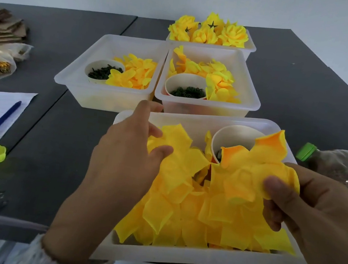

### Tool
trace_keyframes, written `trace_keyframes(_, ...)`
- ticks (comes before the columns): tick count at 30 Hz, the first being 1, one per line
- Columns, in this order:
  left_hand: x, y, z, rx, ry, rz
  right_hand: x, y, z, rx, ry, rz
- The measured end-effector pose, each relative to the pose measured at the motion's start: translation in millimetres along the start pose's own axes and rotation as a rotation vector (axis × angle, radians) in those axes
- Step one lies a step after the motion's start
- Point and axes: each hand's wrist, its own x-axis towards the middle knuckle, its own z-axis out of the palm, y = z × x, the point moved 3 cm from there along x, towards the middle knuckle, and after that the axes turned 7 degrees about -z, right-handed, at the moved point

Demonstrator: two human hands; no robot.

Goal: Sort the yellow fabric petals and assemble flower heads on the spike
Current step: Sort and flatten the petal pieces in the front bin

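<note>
Over the nearest bin (184, 257) at the table's (309, 88) front edge, the left hand (126, 161) pinches one yellow petal piece (178, 155) and the right hand (317, 217) pinches another petal layer (252, 172), both just above the petal heap (190, 219).

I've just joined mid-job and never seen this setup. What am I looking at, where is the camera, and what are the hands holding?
No machine here: a person works bare-handed, filmed by one camera worn on the head, looking forward and down. The left hand and right hand each pinch a yellow fabric petal piece over the nearest tray, which is heaped with petals around a paper cup. Behind stand two similar trays, and farthest, a tray of finished flower heads. On the dark table to the left lie a pen on paper.
</note>
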Motion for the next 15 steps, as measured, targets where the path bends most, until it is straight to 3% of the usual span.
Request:
trace_keyframes(5, -5.5, -10.8, -8.4, 0.091, 0.009, 0.014, 1.2, -7.8, -13.0, -0.099, 0.094, -0.131)
trace_keyframes(9, -15.9, -31.7, -31.0, 0.105, -0.06, -0.091, 19.6, -30.0, -43.6, -0.436, 0.155, -0.277)
trace_keyframes(12, -21.4, -44.8, -39.3, 0.07, -0.144, -0.177, 44.3, -52.1, -43.6, -0.391, 0.127, -0.302)
trace_keyframes(15, -27.9, -51.9, -37.4, 0.073, -0.216, -0.236, 79.3, -59.1, -14.7, -0.264, -0.037, -0.26)
